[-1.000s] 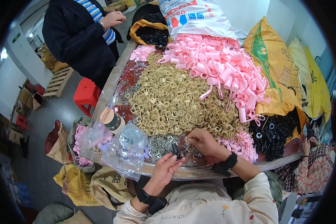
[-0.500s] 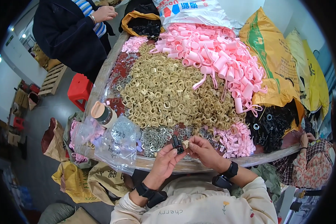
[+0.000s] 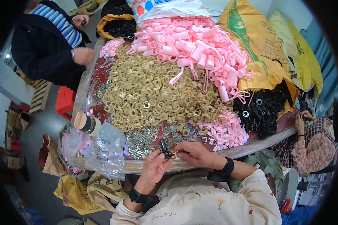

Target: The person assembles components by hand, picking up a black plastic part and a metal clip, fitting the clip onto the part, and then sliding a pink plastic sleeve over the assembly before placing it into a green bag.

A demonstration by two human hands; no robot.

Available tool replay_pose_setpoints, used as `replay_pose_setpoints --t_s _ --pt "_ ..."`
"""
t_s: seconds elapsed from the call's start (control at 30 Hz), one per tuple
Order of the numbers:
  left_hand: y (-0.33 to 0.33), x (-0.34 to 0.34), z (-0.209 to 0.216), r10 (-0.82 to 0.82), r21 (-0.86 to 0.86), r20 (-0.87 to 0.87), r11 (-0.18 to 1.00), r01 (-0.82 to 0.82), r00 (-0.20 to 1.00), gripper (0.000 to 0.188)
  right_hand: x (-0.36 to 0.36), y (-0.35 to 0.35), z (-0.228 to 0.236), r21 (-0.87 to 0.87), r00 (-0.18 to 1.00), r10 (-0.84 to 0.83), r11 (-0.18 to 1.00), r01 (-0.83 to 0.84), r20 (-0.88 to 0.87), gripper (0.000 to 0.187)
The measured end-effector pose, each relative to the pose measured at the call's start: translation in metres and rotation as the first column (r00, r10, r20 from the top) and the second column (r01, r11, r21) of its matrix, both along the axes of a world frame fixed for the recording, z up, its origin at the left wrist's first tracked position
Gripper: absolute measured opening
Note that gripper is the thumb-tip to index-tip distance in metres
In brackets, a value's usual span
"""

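Hands point(image 3: 154, 169) point(image 3: 193, 153) pinching black clip point(image 3: 165, 149) — silver rings point(image 3: 141, 139), beige pile point(image 3: 154, 95) beyond

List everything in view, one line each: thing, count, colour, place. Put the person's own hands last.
table: one, reddish top under clear film, centre
small loops: a big heap, tan, middle of the table
tubes with ribbons: a big heap, pink, far side of the table
small pink pieces: a pile, near right of the table
black parts: a pile, right edge of the table
metal clips: a scatter, silver, near edge
clear bag: one, near left corner
jar: one, tan lid, beside the bag
sacks: two, yellow, right
stool: one, red, left on the floor
other people: two, one in a dark coat far left, one in a plaid sleeve right
left hand: holds a small black part
right hand: fingertips on the same part
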State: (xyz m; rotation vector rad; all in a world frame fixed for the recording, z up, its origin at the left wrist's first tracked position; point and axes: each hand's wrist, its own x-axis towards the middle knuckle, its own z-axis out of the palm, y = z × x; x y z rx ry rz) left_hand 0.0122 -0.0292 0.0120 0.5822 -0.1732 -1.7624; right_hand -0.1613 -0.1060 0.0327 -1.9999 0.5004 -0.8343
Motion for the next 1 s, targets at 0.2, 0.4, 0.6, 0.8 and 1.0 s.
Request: replay_pose_setpoints --t_s 0.2,0.4,0.6,0.8,1.0 --pt "-0.003 -0.009 0.007 -0.039 -0.007 0.014 0.999 0.039 0.999 0.024 -0.014 -0.005 0.000 0.251 0.997 0.062 0.967 -0.050 -0.043 0.010" --pt "-0.006 -0.014 0.013 -0.069 0.062 0.231 0.997 0.055 0.970 0.024 -0.017 -0.012 0.025 0.587 1.000 -0.004 0.809 0.007 -0.007 0.011" --pt "0.001 -0.017 0.009 -0.050 0.030 0.210 0.999 0.045 0.976 0.025 -0.003 -0.005 0.030 0.296 0.994 0.036 0.955 -0.004 -0.101 0.013" --pt "0.004 -0.016 0.009 -0.067 0.019 0.166 0.998 0.065 0.984 0.028 0.003 -0.002 0.034 0.188 0.984 -0.017 0.981 0.051 -0.180 0.012" --pt "0.003 -0.013 0.011 -0.095 0.026 0.126 0.995 0.093 0.987 0.026 0.003 0.001 0.035 0.272 0.972 -0.094 0.950 0.152 -0.216 0.013"
